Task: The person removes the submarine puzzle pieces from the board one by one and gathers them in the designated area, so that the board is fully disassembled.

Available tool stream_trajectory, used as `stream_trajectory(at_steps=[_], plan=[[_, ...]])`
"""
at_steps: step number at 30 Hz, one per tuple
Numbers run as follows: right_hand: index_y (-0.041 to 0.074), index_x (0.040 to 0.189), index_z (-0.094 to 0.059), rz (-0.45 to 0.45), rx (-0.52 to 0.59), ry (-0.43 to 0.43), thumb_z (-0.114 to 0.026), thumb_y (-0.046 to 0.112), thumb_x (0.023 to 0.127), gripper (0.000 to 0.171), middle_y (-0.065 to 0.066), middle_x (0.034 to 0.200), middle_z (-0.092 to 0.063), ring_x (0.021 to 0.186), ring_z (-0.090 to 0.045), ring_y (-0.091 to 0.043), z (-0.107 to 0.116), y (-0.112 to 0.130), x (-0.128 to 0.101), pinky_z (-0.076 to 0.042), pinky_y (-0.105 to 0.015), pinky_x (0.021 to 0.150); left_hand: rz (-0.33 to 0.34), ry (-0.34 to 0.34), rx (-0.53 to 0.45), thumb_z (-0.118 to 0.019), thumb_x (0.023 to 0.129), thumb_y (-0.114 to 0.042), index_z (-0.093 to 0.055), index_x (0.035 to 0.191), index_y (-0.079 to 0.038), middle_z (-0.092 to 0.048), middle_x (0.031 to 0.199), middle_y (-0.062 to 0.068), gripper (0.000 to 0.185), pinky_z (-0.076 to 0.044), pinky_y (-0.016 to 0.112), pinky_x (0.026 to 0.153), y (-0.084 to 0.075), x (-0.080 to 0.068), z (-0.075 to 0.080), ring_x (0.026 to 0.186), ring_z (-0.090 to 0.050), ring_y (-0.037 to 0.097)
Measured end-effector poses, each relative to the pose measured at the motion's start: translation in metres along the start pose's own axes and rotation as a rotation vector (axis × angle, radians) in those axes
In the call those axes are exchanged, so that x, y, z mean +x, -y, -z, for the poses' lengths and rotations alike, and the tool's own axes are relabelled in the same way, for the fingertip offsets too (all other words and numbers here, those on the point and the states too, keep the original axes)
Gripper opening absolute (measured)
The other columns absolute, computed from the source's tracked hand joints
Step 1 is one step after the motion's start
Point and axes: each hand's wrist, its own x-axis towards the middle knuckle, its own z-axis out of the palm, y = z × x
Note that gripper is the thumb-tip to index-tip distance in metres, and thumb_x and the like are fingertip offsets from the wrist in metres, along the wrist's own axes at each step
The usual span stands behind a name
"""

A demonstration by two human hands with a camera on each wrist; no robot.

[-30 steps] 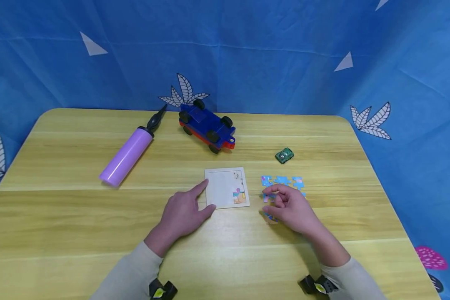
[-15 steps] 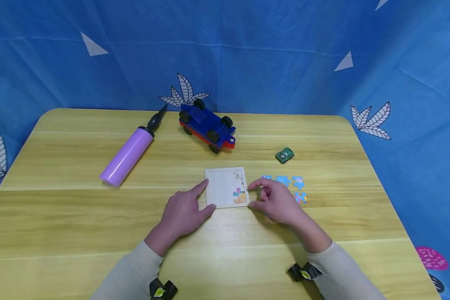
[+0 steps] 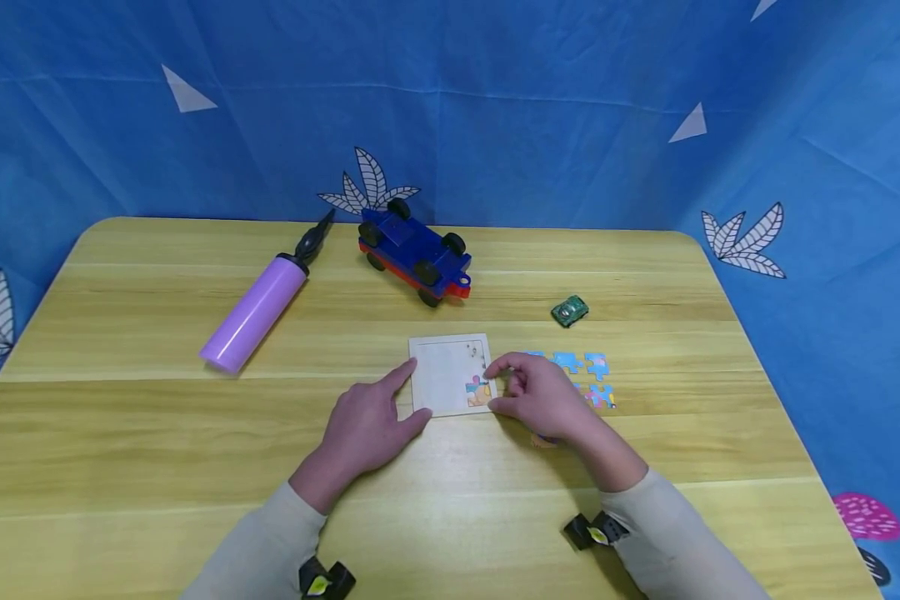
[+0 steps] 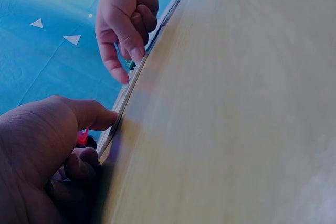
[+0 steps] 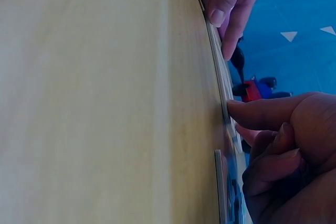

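Head view: puzzle board (image 3: 450, 375) lies mid-table (image 3: 157, 450). Left hand (image 3: 363, 429), fingers loosely spread, touches its left edge. Right hand (image 3: 543, 398), fingers curled, at its right edge; a held piece cannot be told.
Left wrist view: thumb against board edge (image 4: 122, 109).
Right wrist view: thumb tip on board edge (image 5: 224, 109), loose pieces (image 5: 230, 192) beside.

Right hand (image 3: 543, 398) reached the puzzle tray (image 3: 444, 375) (from loose pieces (image 3: 588, 377))

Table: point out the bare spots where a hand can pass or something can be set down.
Bare wood lies along the table front edge left of the left hand, and between the purple pump and puzzle board. Also right of the green car. Crowded: around the board, right hand and loose pieces.
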Motion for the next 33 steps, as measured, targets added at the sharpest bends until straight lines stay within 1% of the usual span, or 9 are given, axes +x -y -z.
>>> stream_trajectory(at_steps=[5,8,14,19,22,26,33], plan=[[0.008,0.110,-0.069,0.004,0.036,0.010,-0.079,0.005,0.084,0.028,0.002,0.058,-0.044,0.050,-0.039,-0.012,-0.002,0.001,0.003,-0.043,-0.035,0.062,0.003,-0.005,0.005,-0.074,0.088,-0.044,-0.049,0.150,-0.012,-0.045,0.053,-0.003,0.074,-0.031,0.033,0.049,0.000,0.000,0.000,0.046,-0.041,0.015],[0.009,0.109,-0.069,-0.007,0.029,0.010,-0.080,0.007,0.084,0.027,0.002,0.059,-0.044,0.049,-0.039,-0.012,-0.004,0.002,0.005,-0.040,-0.033,0.059,0.008,-0.001,0.002,-0.074,0.088,-0.045,-0.049,0.150,-0.013,-0.045,0.053,-0.003,0.074,-0.031,0.033,0.049,0.000,-0.001,0.000,0.046,-0.041,0.015],[0.012,0.109,-0.069,-0.026,0.028,0.004,-0.080,0.010,0.085,0.026,0.003,0.057,-0.042,0.048,-0.038,-0.013,-0.006,0.005,0.009,-0.038,-0.034,0.058,0.010,0.004,0.005,-0.074,0.088,-0.045,-0.048,0.150,-0.013,-0.045,0.054,-0.003,0.074,-0.031,0.033,0.050,0.000,-0.001,0.000,0.047,-0.042,0.015],[0.012,0.108,-0.070,0.001,0.025,0.009,-0.082,0.009,0.083,0.028,0.003,0.056,-0.041,0.049,-0.037,-0.012,-0.008,0.006,0.012,-0.038,-0.034,0.059,0.009,0.005,0.006,-0.074,0.088,-0.045,-0.049,0.150,-0.013,-0.045,0.054,-0.003,0.074,-0.031,0.033,0.049,-0.001,0.000,0.001,0.048,-0.042,0.015],[0.013,0.107,-0.070,0.004,0.024,0.023,-0.081,0.008,0.083,0.027,0.003,0.056,-0.042,0.049,-0.037,-0.012,-0.009,0.007,0.013,-0.039,-0.033,0.060,0.005,0.001,0.004,-0.074,0.088,-0.045,-0.049,0.150,-0.013,-0.045,0.054,-0.003,0.074,-0.031,0.033,0.049,0.000,0.000,0.002,0.047,-0.042,0.015],[0.014,0.106,-0.069,-0.003,-0.002,0.036,-0.081,0.010,0.084,0.025,0.003,0.057,-0.043,0.049,-0.038,-0.013,-0.009,0.009,0.014,-0.038,-0.034,0.058,-0.004,0.000,0.003,-0.074,0.088,-0.045,-0.049,0.150,-0.012,-0.045,0.053,-0.004,0.074,-0.032,0.033,0.049,0.000,0.000,0.001,0.047,-0.041,0.014],[0.014,0.104,-0.066,0.018,-0.056,0.048,-0.081,0.012,0.085,0.025,0.002,0.058,-0.046,0.050,-0.041,-0.013,-0.009,0.012,0.015,-0.038,-0.034,0.056,-0.016,-0.011,-0.001,-0.074,0.088,-0.044,-0.050,0.149,-0.012,-0.045,0.053,-0.004,0.073,-0.031,0.033,0.048,0.002,0.000,0.000,0.047,-0.041,0.014]])
